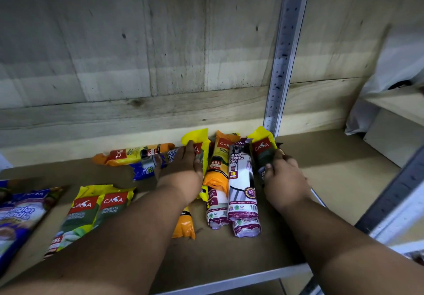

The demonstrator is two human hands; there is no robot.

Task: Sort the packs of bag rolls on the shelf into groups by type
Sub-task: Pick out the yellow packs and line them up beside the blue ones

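left hand (183, 166) lies flat, fingers released, hiding much of a yellow plastic bag-roll pack (199, 139); right of it, right hand (283, 175) grasps another yellow pack (262, 148), lower end hidden.

On the shelf (321, 180), two packs (96, 212) lie side by side at the left. Behind them, near the back wall, another pack (130, 155) lies crosswise. The drawstring roll (242, 184) lies right of centre, between both hands.
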